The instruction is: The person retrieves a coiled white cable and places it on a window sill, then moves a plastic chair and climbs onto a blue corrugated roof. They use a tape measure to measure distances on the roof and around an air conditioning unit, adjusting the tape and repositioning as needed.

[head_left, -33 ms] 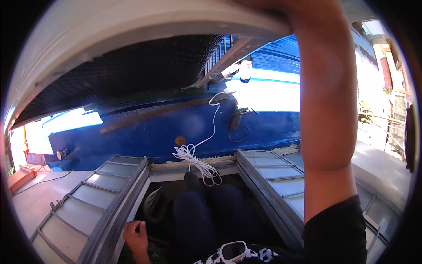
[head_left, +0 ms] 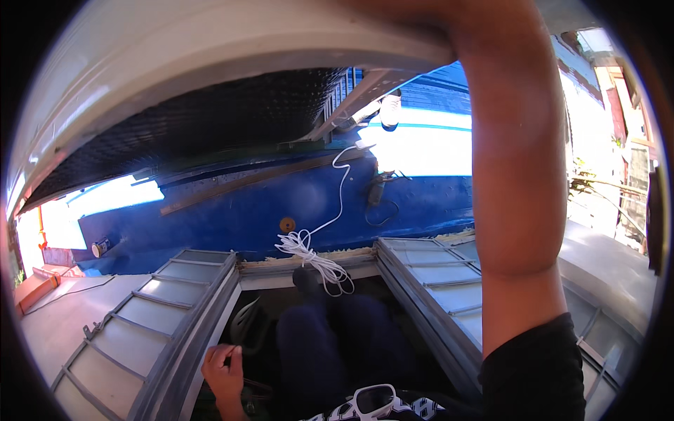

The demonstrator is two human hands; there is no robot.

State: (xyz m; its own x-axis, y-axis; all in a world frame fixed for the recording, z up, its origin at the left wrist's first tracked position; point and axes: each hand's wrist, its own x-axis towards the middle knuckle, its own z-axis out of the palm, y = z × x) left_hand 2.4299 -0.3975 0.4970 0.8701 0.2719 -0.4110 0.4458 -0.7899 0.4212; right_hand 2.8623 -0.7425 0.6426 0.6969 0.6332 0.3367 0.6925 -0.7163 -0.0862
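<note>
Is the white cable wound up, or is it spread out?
Partly wound up: the white cable lies in a looped bundle over the sill, while one stretch runs loose across the blue surface.

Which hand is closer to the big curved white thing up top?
Right. The right hand is up at the curved white panel's edge; the left hand is apart from it, at lower left.

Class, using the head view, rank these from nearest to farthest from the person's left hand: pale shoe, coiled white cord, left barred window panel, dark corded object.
From the left hand:
1. Left barred window panel, on its left.
2. Coiled white cord, ahead and right.
3. Dark corded object, right, farther ahead.
4. Pale shoe, beyond that object.
</note>
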